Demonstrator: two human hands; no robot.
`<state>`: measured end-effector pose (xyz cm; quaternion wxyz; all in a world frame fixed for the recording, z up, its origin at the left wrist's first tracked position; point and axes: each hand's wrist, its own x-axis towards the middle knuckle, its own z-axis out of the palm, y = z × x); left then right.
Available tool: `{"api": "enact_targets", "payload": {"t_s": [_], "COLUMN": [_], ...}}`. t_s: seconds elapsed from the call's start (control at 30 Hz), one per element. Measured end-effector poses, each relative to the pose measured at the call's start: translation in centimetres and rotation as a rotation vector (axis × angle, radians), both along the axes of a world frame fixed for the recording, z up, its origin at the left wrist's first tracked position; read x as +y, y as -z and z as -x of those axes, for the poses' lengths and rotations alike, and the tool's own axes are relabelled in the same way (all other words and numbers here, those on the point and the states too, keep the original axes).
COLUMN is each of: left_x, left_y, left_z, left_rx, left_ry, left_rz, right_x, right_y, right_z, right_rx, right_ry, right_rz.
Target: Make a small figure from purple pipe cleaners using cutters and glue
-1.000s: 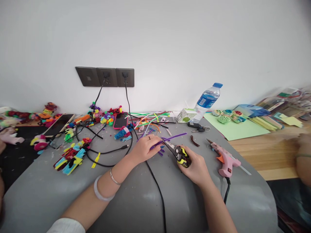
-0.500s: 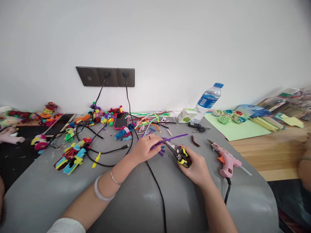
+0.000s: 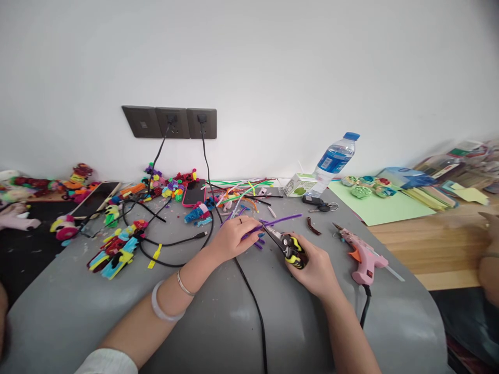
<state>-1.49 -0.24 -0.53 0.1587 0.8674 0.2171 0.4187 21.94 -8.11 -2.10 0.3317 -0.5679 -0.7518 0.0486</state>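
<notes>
In the middle of the grey table, my left hand (image 3: 236, 237) is closed on a purple pipe cleaner (image 3: 286, 218), which sticks out to the right past the fingertips. More short purple pieces lie under those fingers. My right hand (image 3: 314, 267) is wrapped round black-and-yellow pliers (image 3: 292, 250). Their jaws point up and left and meet the purple pipe cleaner just beside my left fingertips. Whether the jaws have closed on it I cannot tell. Behind my left hand lies a pile of coloured pipe cleaners (image 3: 249, 193).
A pink glue gun (image 3: 366, 259) lies at the right, near keys (image 3: 323, 206). A water bottle (image 3: 333, 162) leans against the wall behind a small green-and-white carton (image 3: 299, 185). Pipe-cleaner figures (image 3: 119, 249) and black cables (image 3: 249, 293) spread over the left and middle. Another person's arm (image 3: 489, 259) shows at far right.
My hands, the pliers and the purple pipe cleaner have hardly moved. At far right, the other person's hand, blurred before, now shows more clearly over the wooden surface.
</notes>
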Motion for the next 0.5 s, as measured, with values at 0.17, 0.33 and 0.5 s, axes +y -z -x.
{"api": "enact_targets", "payload": {"t_s": [0.17,0.33,0.5], "left_x": [-0.18,-0.20,-0.05], "left_y": [-0.30,-0.16,0.27], "left_z": [0.09,0.20,0.07], "left_rx": [-0.113,-0.277,-0.391], "left_ry": [-0.020,-0.101,-0.132], "left_rz": [0.039,0.224,0.345], "right_x": [-0.04,-0.03,-0.10], "right_y": [-0.02,-0.15,-0.12], "right_z": [-0.02,0.03,0.05], "right_rx": [0.013,0.011,0.013], "right_ry": [0.005,0.005,0.002], "right_rz": [-0.001,0.003,-0.002]}}
